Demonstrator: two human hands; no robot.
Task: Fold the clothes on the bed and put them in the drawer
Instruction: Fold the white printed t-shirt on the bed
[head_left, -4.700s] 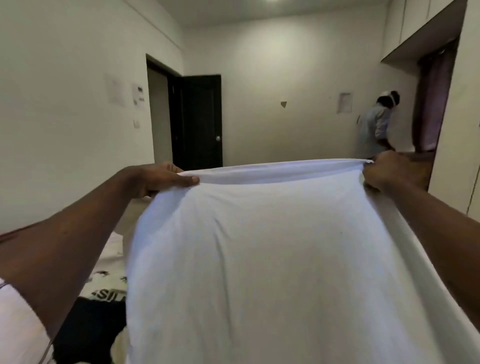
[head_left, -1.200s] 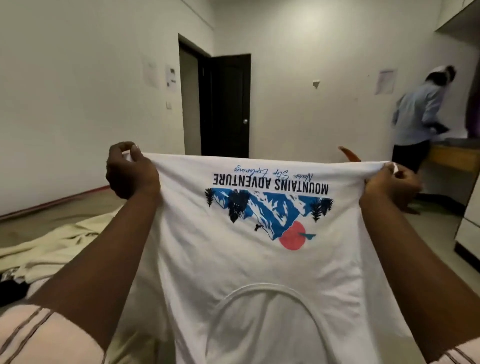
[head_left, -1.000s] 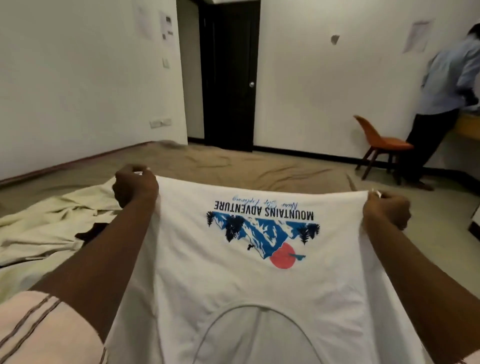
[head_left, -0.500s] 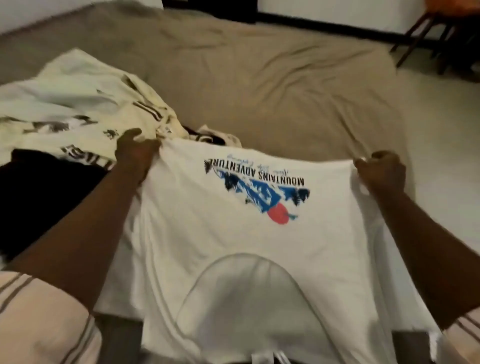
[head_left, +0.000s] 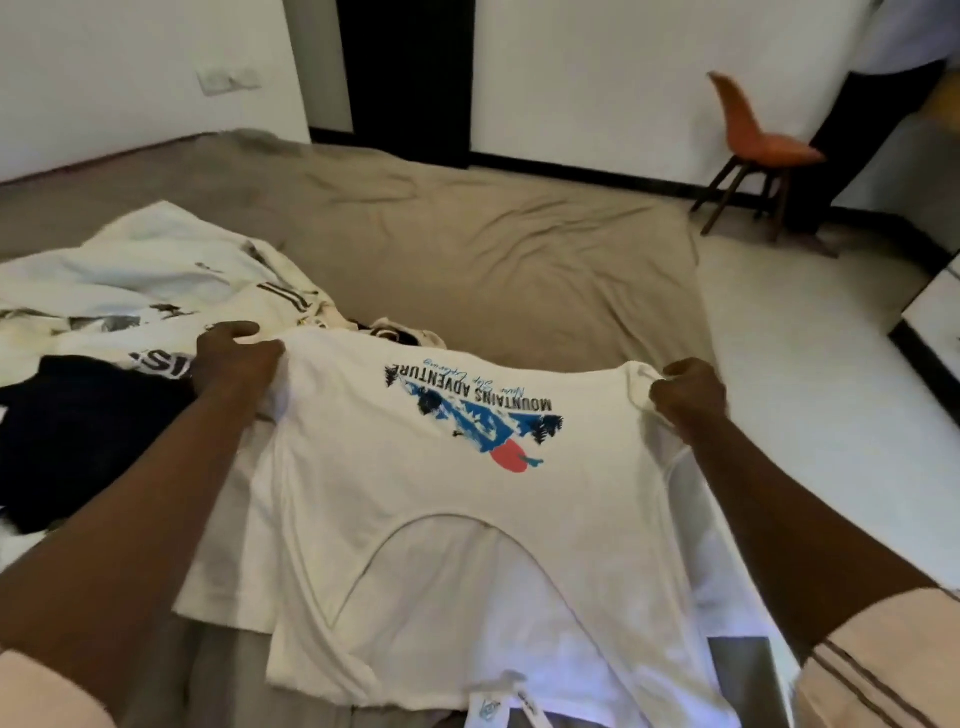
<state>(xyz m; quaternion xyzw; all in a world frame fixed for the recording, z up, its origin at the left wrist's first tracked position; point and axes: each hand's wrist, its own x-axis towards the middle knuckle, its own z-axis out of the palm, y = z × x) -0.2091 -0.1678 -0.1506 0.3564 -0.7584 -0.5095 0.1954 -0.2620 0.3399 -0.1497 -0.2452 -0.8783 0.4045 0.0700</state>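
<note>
bed (head_left: 467, 249): tan sheet, wrinkled, fills the middle of the view; clothes sit on its near-left part
floor (head_left: 805, 364): pale, right of the bed
white t-shirt (head_left: 441, 545): task item, on the near part of the bed, spread front-up between both arms; collar at the near end, far edge held at both corners; right side hangs past the bed edge; can't tell whether the far edge is touching the sheet or just above it
cream clothes pile (head_left: 130, 291): unfolded, left of the t-shirt, black lettering and stripes visible; one bit pokes out just past the t-shirt's far edge
black garment (head_left: 78, 431): crumpled, near left, against the cream pile, partly under the left forearm
door (head_left: 405, 78): dark, far wall, beyond the bed
second person (head_left: 857, 114): far right, only dark trousers and a light top in frame, just right of the chair
chair (head_left: 753, 140): orange seat, dark wood legs, on the floor by the far wall
left hand (head_left: 236, 361): fingers curled over the t-shirt's far-left corner, gripping it
right hand (head_left: 688, 392): fisted on the far-right corner, cloth bunched in the grip; hands well apart, shirt stretched between
print (head_left: 478, 415): "MOUNTAINS ADVENTURE", blue peaks, red disc; reads upside down from here
neck label (head_left: 488, 709): white, at the collar, bottom edge of view
wall plate (head_left: 228, 80): white, far-left wall
</note>
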